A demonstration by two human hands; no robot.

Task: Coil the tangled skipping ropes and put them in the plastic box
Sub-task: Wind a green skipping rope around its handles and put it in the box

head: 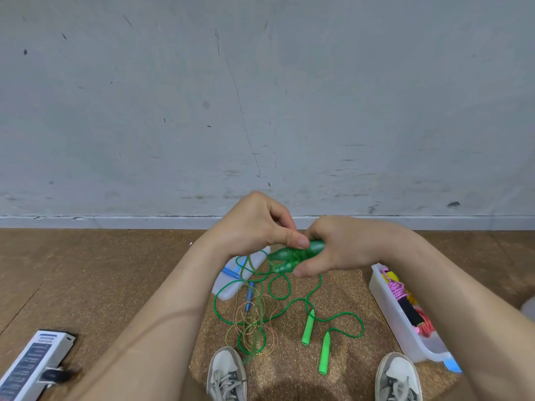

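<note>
1. At the far left a white carton (31,366) with a dark printed panel lies on the wooden floor (95,270).
2. The left hand (254,224) is raised above the floor. Its thumb and curled fingers pinch the near end of the dark green handles (292,254).
3. Under that hand a translucent lid (227,290) lies flat on the floor, with one blue handle (230,272) on it and another beside its near edge.
4. From the held handles a translucent green cord (254,328) hangs down, blurred, to the cork mat (289,369).
5. Around it a thin multicoloured rope (246,314) lies in loose loops, tangled with the cord of the bright green skipping rope (307,328). That rope's two handles lie side by side on the mat, apart from each other.
6. The right hand (347,247) faces the left one, with its fingers and thumb wrapped round the far end of the same two handles, which are pressed together.
7. On the right stands the plastic box (396,322), long and translucent. Inside it are a coiled pink rope (396,289), something yellow and a black handle.
8. Two grey shoes (225,374) show at the bottom edge.
</note>
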